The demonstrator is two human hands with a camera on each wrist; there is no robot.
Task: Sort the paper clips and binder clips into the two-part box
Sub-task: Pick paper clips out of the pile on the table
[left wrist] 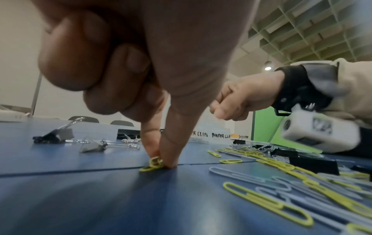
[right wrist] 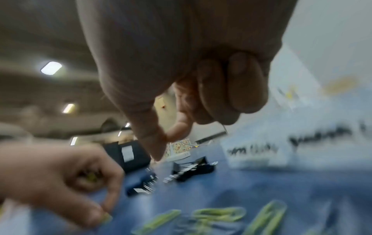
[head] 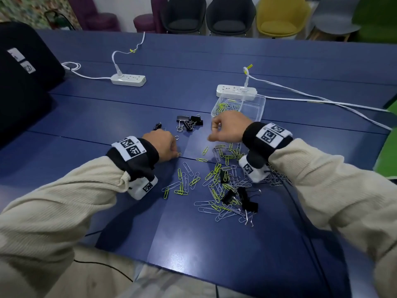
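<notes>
On the blue table (head: 214, 250) my left hand (head: 177, 154) pinches a yellow paper clip (left wrist: 153, 164) between thumb and forefinger, the clip still touching the tabletop. My right hand (head: 214, 132) hovers with fingers curled, just in front of the clear two-part box (head: 257, 110); nothing shows in it, and the right wrist view is blurred. The box's left half holds yellow and silver paper clips (head: 225, 106). A pile of loose paper clips (head: 214, 186) with a few black binder clips (head: 245, 200) lies under my right wrist. More binder clips (head: 189, 122) sit between the hands.
Two white power strips (head: 128, 80) (head: 236, 90) with cables lie behind the work area, the right one touching the box's far side. A black bag (head: 23, 72) sits at the far left. Chairs stand beyond the table's far edge.
</notes>
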